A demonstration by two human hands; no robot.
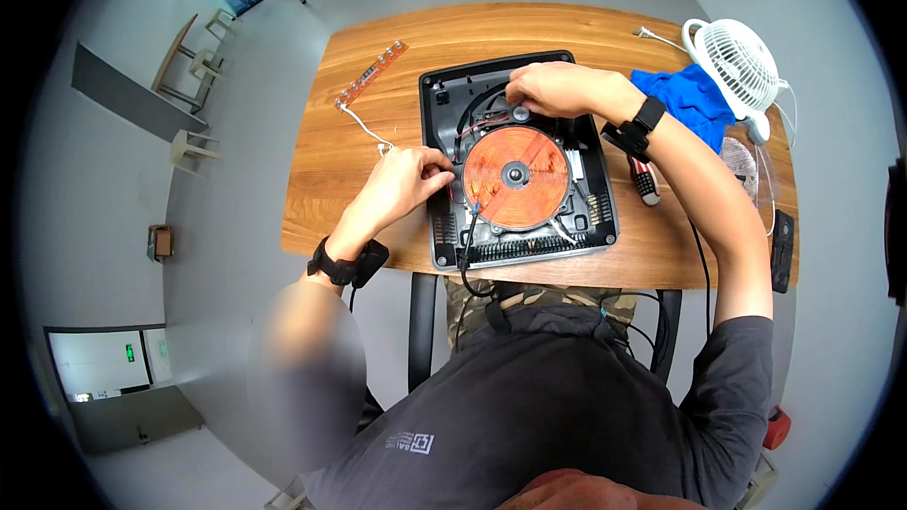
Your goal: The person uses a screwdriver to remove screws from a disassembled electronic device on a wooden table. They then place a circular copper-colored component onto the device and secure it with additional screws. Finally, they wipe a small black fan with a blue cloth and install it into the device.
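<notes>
An opened induction cooker (605,217) lies on the table in front of me, its black housing showing the inside. A round copper coil (491,156) sits in it, with a round piece at its centre. My left hand (406,179) is at the housing's left side, thumb and fingertips pinched together beside the coil. My right hand (557,90) reaches over the far part of the housing, fingers curled down by a black cable (470,106) that curves along the inside. What either hand's fingertips hold is hidden or too small to tell.
A narrow orange circuit board (371,76) with a white lead lies at the far left. To the right are a red-and-black tool (644,181), a blue cloth (688,99), a white fan (742,64) and a dark oblong object (782,250). A black cord hangs over the table's front edge.
</notes>
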